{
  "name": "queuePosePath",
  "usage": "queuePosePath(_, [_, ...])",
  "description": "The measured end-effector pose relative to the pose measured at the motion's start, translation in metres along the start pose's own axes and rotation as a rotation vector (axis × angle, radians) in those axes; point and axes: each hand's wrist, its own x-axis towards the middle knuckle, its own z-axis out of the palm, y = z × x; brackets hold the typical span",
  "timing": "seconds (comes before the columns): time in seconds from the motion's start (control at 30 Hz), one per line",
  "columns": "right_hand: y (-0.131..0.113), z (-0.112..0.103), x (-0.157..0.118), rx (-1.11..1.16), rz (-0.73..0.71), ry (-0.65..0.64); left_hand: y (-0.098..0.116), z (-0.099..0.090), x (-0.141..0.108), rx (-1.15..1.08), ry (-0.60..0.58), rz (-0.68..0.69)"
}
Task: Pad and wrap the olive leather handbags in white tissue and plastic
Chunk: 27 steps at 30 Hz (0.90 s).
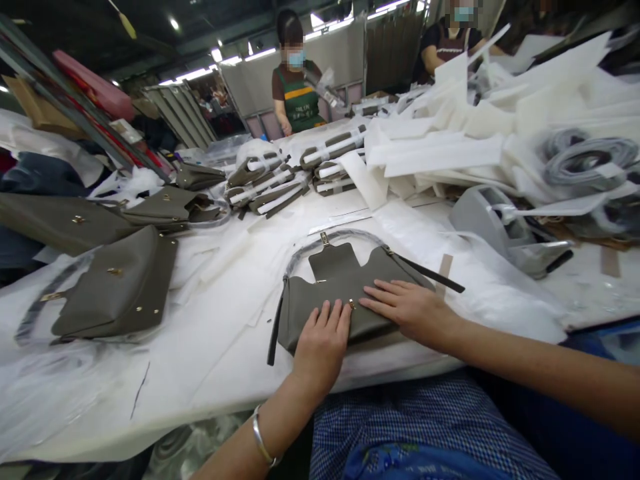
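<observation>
Grey-green leather handbag (345, 293) lying flat near the front edge of the white-covered table (210, 347), with the left hand (320, 343) and right hand (407, 307) both open, palms pressed on its body beside the small brass clasp (351, 304); neither grip holds anything. Pressure or a sliding palm could scuff the leather or shift the bag toward the edge. No brand, label or writing is legible.

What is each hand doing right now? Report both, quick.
Left hand: open, flat on the grey handbag, holding nothing.
Right hand: open, fingers spread flat on the same handbag, holding nothing.
</observation>
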Motion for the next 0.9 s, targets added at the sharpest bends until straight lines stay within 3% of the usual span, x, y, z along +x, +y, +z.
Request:
queuePosePath(0.1, [-0.002, 0.019, -0.007, -0.068, 0.015, 0.092, -0.006, 0.017, -0.005, 0.023, 0.097, 0.018])
queuePosePath(0.2, [0.000, 0.019, -0.014, -0.046, -0.042, 0.110, -0.002, 0.016, -0.012, 0.014, 0.146, 0.026])
queuePosePath(0.37, [0.014, 0.009, -0.034, 0.057, -0.175, 0.120, 0.025, -0.004, -0.027, -0.106, 0.050, -0.021])
queuePosePath(0.5, [0.017, 0.017, -0.049, 0.140, -0.204, 0.070, 0.039, -0.009, -0.028, -0.302, -0.028, -0.051])
queuePosePath(0.67, [0.016, 0.022, -0.054, 0.201, -0.191, 0.053, 0.043, -0.004, -0.026, -0.406, 0.012, -0.117])
queuePosePath(0.77, [0.016, 0.009, -0.030, 0.279, -0.171, 0.074, 0.046, -0.001, -0.027, -0.418, 0.072, -0.132])
queuePosePath(0.9, [-0.010, -0.017, 0.059, 0.401, -0.281, 0.036, 0.048, 0.005, -0.029, -0.402, 0.142, -0.141])
